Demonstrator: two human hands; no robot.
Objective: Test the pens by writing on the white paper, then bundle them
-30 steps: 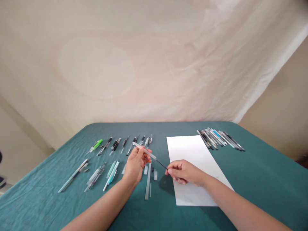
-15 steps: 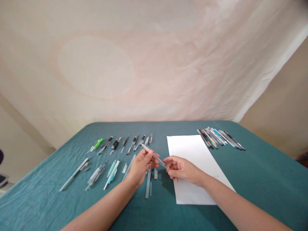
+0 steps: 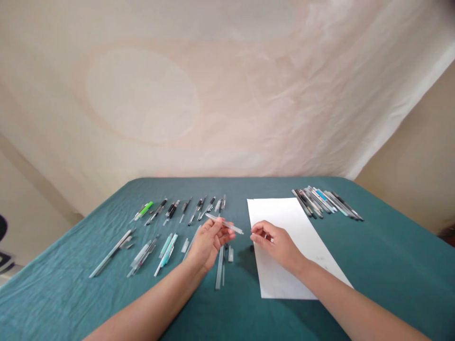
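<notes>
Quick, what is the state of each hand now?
Left hand: closed on the clear pen.
Right hand: fingers pinched; whether it holds anything cannot be told.

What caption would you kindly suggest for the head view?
Left hand holds a clear pen above the teal table; right hand over white paper.

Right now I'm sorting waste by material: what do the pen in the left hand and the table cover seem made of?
The pen looks like clear, glossy plastic: the teal behind shows through it. The table cover is likely woven cloth, matte, with creases and wrinkles.
</notes>
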